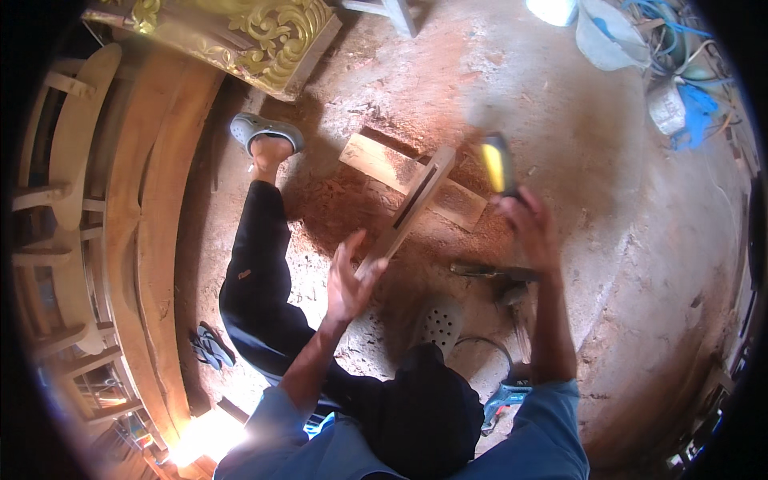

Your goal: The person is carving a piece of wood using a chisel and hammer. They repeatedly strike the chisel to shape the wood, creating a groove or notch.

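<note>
Head view: nearest me, one teal tool (pixel 507 395) is partly hidden by my sleeve (pixel 544 428); two sandals (pixel 218 346) lie to the left. My left grip (pixel 352 276) has its fingers apart at the near end of one slotted bar (pixel 418 200), which lies across one board (pixel 372 162) on the floor (pixel 592 160). My right grip (pixel 532 224) is at one yellow-black thing (pixel 498 164); with the blur, I cannot tell whether it is clamped. Farther off, one pale bucket (pixel 596 50) contains something blue, hard to make out; one gilded carving (pixel 276 40) is cut off above.
</note>
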### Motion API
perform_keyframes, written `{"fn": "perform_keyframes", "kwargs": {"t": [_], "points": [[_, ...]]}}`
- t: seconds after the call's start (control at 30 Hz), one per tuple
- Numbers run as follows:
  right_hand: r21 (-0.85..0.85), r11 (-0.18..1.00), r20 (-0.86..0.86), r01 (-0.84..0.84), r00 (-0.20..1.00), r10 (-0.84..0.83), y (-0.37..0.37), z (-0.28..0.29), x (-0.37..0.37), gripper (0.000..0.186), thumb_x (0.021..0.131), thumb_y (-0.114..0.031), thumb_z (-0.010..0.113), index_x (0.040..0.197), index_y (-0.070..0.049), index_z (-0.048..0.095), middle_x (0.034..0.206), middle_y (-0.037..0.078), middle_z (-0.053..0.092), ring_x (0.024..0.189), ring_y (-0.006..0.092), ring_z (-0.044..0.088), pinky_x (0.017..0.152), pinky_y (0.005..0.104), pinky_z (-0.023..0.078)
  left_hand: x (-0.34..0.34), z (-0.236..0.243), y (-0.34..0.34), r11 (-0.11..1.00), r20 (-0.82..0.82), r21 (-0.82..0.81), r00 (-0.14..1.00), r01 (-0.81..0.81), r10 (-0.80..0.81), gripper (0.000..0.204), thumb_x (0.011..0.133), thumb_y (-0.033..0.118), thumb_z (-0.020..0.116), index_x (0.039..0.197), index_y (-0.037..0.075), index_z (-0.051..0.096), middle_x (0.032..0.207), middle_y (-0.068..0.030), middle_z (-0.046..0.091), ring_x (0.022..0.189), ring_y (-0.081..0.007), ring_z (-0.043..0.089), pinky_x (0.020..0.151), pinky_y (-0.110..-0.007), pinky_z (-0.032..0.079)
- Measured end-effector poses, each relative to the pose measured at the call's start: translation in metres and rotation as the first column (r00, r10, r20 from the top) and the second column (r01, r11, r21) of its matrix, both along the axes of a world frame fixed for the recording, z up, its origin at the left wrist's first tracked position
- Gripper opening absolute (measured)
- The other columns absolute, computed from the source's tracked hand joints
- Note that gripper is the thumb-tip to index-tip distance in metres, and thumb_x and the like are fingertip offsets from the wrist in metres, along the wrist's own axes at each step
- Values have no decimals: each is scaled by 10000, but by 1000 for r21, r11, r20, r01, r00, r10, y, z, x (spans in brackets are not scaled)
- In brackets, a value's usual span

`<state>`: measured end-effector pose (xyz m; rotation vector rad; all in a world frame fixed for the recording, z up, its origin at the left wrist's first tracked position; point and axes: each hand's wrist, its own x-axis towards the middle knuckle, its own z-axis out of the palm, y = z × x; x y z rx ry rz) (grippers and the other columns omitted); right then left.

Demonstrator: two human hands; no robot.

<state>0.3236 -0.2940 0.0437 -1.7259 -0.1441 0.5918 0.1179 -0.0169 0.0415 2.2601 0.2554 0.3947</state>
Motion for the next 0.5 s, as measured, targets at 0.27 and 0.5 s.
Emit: {"fn": "perform_keyframes", "kwargs": {"t": [0.27, 0.5], "points": [[287, 946, 55, -154, 988, 144, 93, 52, -89, 482, 1005, -233, 593, 1421, -6, 504, 1076, 94, 672, 920, 176, 624, 798, 329, 515, 116, 93, -13, 505, -27, -858, 973, 94, -227, 412, 968, 316, 653, 1209, -11, 585, 977, -99, 681, 671, -148, 652, 548, -245, 553], [-650, 746, 282, 144, 957, 61, -50, -43, -113, 355, 929, -321, 678, 1101, -12, 651, 995, 201, 698, 952, 347, 673, 814, 446, 520, 186, 121, 34, 365, 219, -888, 955, 281, -202, 200, 894, 118, 679, 1047, 26, 588, 882, -56, 640, 770, -148, 634, 759, -306, 556]]}}
